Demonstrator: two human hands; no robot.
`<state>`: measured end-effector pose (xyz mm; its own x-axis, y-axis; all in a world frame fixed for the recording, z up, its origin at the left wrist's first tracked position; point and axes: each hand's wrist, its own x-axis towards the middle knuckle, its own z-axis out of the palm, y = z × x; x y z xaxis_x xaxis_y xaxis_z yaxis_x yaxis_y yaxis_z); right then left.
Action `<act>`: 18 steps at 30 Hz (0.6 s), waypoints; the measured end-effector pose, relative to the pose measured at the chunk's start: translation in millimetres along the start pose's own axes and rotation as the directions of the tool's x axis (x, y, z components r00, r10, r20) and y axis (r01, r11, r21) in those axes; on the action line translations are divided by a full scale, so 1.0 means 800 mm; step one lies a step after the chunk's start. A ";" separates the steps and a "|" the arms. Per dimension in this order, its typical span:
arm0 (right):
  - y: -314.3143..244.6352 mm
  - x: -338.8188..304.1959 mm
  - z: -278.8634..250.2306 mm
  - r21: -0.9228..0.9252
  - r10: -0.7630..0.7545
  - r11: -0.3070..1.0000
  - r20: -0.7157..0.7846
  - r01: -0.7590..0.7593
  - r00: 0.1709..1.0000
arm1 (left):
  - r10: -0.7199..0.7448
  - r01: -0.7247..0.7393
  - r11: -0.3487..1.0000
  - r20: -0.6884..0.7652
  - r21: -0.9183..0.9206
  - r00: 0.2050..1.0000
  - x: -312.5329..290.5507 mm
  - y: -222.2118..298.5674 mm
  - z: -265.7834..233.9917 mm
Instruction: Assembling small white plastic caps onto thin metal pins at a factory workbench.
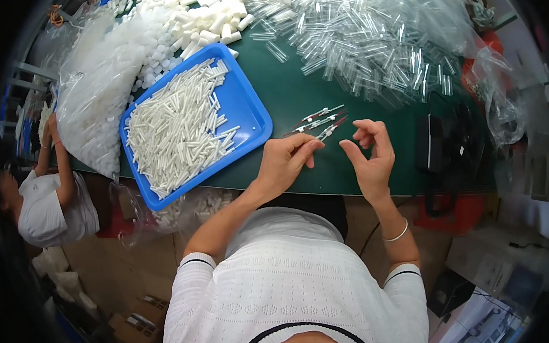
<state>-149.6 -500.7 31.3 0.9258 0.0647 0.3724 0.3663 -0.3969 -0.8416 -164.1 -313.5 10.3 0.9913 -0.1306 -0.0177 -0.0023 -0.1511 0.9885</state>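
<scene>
My left hand [285,163] is closed in a pinch at the table's near edge. From its fingertips a thin part [329,130] with white, metallic and dark red sections slants up to the right; it seems to be in the pinch. Just beyond lie several similar slim parts [312,121], roughly side by side on the green table. My right hand [374,157] is raised to the right of them, thumb and fingers apart, nothing visible in it. Left of my left hand stands a blue tray [256,113] holding many short white sticks [176,124].
Clear tubes [367,42] are heaped at the back right, partly under plastic film. White cylinders [217,19] and a bag of white caps [100,100] lie at the back left. A black box [429,143] stands right. Another person [56,201] is at the far left.
</scene>
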 end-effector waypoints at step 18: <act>-0.023 0.001 0.035 0.222 0.159 0.945 0.329 -0.240 0.931 | 0.126 -0.120 0.992 -0.239 0.040 0.963 0.036 0.045 -0.138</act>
<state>-153.0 -467.7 35.8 0.9508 0.2984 0.0835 0.1442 -0.1873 -0.9717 -121.2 -214.6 61.6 0.9855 0.0898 0.1438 -0.1267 -0.1737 0.9766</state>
